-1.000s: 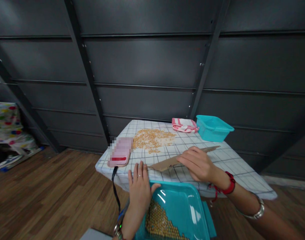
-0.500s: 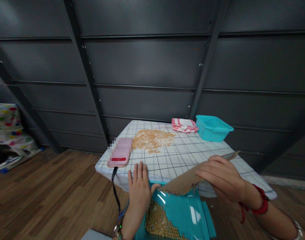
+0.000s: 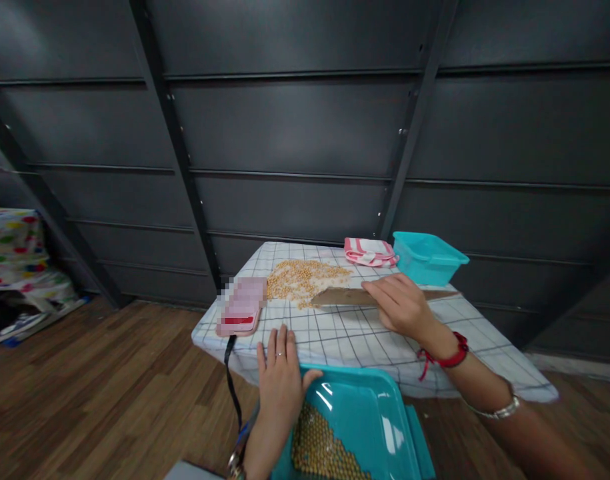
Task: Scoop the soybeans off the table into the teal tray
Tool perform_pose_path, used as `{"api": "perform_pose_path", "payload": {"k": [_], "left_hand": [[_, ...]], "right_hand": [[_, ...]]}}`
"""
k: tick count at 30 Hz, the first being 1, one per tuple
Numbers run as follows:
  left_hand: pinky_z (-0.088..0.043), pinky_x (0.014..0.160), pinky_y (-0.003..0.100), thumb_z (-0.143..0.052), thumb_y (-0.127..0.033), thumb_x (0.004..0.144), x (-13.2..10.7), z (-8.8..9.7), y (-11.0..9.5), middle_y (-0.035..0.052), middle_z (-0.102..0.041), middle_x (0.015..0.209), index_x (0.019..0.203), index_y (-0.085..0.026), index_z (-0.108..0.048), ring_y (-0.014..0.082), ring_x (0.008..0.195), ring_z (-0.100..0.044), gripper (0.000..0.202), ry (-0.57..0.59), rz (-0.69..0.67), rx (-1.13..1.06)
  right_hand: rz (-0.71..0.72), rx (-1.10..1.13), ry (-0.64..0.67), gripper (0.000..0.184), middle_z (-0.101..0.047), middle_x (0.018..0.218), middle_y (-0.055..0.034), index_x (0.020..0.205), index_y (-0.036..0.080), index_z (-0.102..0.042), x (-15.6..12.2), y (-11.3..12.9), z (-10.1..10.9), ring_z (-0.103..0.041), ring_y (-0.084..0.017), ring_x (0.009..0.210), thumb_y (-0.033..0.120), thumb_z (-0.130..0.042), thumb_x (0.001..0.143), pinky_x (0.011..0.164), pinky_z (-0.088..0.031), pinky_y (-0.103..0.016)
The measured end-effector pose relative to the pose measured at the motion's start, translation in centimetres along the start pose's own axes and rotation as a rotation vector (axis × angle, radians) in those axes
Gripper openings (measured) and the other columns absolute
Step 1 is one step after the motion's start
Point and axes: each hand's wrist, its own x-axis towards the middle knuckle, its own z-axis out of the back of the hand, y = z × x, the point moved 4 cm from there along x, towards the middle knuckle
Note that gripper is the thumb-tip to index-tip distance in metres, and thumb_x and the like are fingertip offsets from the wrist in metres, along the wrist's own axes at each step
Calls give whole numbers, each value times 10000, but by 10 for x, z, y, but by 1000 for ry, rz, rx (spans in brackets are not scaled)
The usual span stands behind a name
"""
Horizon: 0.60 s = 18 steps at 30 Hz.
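Note:
My right hand [image 3: 401, 305] grips a long strip of brown cardboard [image 3: 342, 297] and holds it just above the table, its left end beside a pile of yellow beans [image 3: 305, 278] on the checked tablecloth [image 3: 355, 330]. My left hand [image 3: 281, 375] clasps the far left rim of a teal tray [image 3: 365, 420], fingers over the table's near edge and thumb on the rim. The tray sits below the table edge and has more beans [image 3: 317, 453] heaped in its near left part.
A pink phone [image 3: 241, 307] lies at the table's left edge, a dark strap hanging from it. A pink striped cloth [image 3: 369, 251] and a small teal tub [image 3: 427, 257] sit at the back right. Dark metal wall panels stand behind; wooden floor all round.
My right hand carried the cardboard from the table's near edge over the tray, then back out across the table to the bean pile. The left hand stayed on the tray rim.

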Motion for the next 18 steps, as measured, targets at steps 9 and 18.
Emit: {"api": "perform_pose_path", "payload": {"k": [9,18], "left_hand": [[-324,933,502,-262,-704,687,0,0,1,180,-497,1229,1171,-99,-483,319,1147,-426,806,-24,2,-16],[-316,936,497,-254,-709,681,-1,0,1,181,-502,1223,1177,-97,-476,316,1149,-420,819,-37,-6,8]], "right_hand": [[67,30,0,294,-586,709,-81,905,66,-552,0,0,-31,-465,-163,666,-1,-338,715,602,-356,-310],[81,55,-30,312,-585,720,-77,950,74,-526,2,6,-16,-467,-166,674,-1,-337,713,602,-363,-312]]}}
